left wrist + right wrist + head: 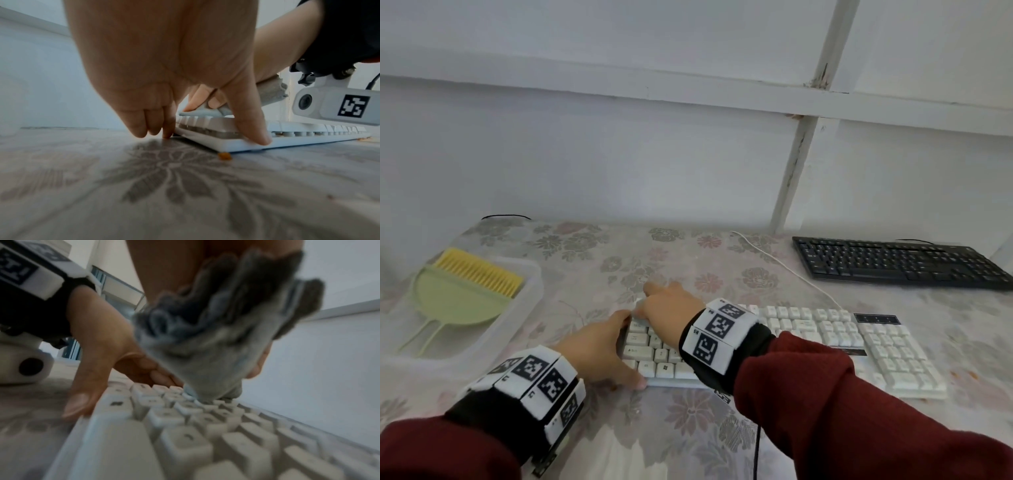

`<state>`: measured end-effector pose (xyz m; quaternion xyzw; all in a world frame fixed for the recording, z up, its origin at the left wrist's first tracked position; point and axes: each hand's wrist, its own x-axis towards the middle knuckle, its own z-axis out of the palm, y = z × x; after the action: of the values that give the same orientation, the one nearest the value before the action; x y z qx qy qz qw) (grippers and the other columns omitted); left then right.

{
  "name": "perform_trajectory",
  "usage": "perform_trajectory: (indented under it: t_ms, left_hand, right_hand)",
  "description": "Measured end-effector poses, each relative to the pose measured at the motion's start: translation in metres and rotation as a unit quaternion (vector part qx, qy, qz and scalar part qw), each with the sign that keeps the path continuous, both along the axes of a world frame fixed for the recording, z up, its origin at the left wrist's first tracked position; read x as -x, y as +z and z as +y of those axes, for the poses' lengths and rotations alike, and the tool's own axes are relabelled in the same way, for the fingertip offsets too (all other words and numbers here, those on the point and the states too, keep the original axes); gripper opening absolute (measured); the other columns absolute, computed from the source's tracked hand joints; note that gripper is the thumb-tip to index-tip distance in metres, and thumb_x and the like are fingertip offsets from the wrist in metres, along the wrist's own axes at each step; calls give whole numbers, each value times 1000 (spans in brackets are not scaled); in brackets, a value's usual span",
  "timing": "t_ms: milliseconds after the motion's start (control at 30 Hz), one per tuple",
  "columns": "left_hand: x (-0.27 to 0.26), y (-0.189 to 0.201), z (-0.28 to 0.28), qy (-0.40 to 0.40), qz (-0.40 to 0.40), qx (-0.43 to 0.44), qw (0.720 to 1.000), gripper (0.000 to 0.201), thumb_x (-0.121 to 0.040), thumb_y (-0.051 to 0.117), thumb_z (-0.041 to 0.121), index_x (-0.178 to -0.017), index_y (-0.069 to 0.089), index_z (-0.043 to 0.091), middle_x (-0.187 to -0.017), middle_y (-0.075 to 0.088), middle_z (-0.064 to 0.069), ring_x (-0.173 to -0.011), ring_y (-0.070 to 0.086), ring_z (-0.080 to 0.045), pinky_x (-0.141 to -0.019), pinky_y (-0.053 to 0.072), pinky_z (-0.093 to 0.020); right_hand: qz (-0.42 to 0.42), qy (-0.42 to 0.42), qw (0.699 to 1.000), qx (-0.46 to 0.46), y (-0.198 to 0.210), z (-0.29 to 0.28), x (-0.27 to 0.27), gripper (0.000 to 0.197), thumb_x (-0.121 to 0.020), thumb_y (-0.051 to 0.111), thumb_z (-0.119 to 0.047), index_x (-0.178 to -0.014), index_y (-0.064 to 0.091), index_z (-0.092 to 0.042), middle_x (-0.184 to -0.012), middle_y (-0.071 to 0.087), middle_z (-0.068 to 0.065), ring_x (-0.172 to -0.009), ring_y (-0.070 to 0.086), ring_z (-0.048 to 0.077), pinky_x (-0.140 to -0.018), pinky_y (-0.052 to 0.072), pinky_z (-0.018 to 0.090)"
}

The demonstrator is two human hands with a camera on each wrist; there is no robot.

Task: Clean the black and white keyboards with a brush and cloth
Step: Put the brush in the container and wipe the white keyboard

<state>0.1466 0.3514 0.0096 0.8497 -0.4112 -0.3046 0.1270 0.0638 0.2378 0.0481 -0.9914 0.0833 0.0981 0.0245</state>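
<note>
A white keyboard (859, 342) lies on the flowered tablecloth in front of me. My left hand (616, 346) holds its left end, with the thumb on the front edge and the fingers at the far left corner. My right hand (664, 301) grips a bunched grey cloth (205, 337) and presses it onto the keys at the keyboard's upper left. In the left wrist view the cloth (271, 92) sticks out behind my left hand (195, 78) above the key rows. The black keyboard (893, 263) rests at the back right, untouched.
At the left, a clear tray (530, 281) holds a yellow brush (479, 272) and a green dustpan (452, 301). The white cable (784, 270) runs from the white keyboard to the wall. An orange crumb (224, 156) lies by the keyboard's front corner.
</note>
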Motion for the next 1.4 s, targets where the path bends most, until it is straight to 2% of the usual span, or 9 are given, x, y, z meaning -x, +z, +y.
perform_trajectory:
  t_ms: [133,433,633,900,1033,1200,1267,1333,1400]
  left_hand:
    - [4,2,0,-2,-5,2,1000,107,-61,84,41,-143,18,26,-132,49,12,-106,48,-6,-93,40,-19]
    - [0,-2,2,5,26,29,999,106,-57,86,39,-141,23,29,-121,51,19,-109,50,-5,-94,39,-19]
    - [0,-2,2,1,19,24,1000,109,-57,86,42,-143,20,29,-133,49,15,-118,49,-8,-101,38,-23]
    - [-1,-3,1,0,20,21,1000,110,-56,86,42,-143,20,29,-134,48,15,-119,48,-8,-103,38,-25]
    - [-1,-2,2,1,18,25,1000,110,-56,86,42,-143,20,29,-134,49,15,-118,48,-8,-102,37,-24]
    - [-2,-3,2,4,19,22,1000,110,-54,87,43,-142,23,28,-131,50,15,-116,49,-7,-99,39,-22]
    - [-2,-4,1,2,9,17,1000,109,-55,86,43,-142,23,27,-132,50,12,-117,50,-9,-98,39,-22]
    - [-1,-3,0,4,2,11,1000,106,-58,86,41,-142,23,26,-134,50,10,-119,50,-11,-96,40,-22]
    - [0,-3,-1,4,-2,10,1000,104,-59,85,39,-141,23,25,-132,51,9,-117,50,-11,-94,40,-21]
  right_hand:
    - [-4,36,997,66,-1,-4,11,31,-93,42,0,-115,61,-10,-126,40,9,-105,46,35,-76,29,32]
    - [1,27,998,61,-1,-16,35,40,-91,39,6,-125,53,-10,-124,40,10,-109,45,37,-81,39,36]
    - [-4,29,998,61,-2,-33,57,44,-93,40,6,-130,51,-14,-122,45,8,-110,42,28,-90,37,35]
    - [-22,-67,997,15,-29,-71,79,18,-96,48,-9,-104,62,-18,-95,34,-2,-84,45,23,-77,42,33]
    - [2,-117,993,-13,-6,-61,71,27,-96,45,-8,-69,44,-11,-97,33,-1,-83,39,20,-76,35,31]
    - [-28,-50,996,-67,13,-12,25,28,-94,45,-9,-68,41,-16,-97,34,3,-83,41,21,-77,42,32]
    - [-3,-41,998,-44,8,6,12,17,-93,46,-6,-82,54,-15,-101,31,7,-92,44,27,-79,40,35]
    - [9,-31,999,-8,-1,16,5,23,-93,46,-5,-108,62,-10,-113,38,12,-99,46,31,-75,36,35]
    - [6,-36,999,11,-2,20,7,28,-93,44,-2,-114,62,-7,-127,37,11,-107,44,36,-77,39,38]
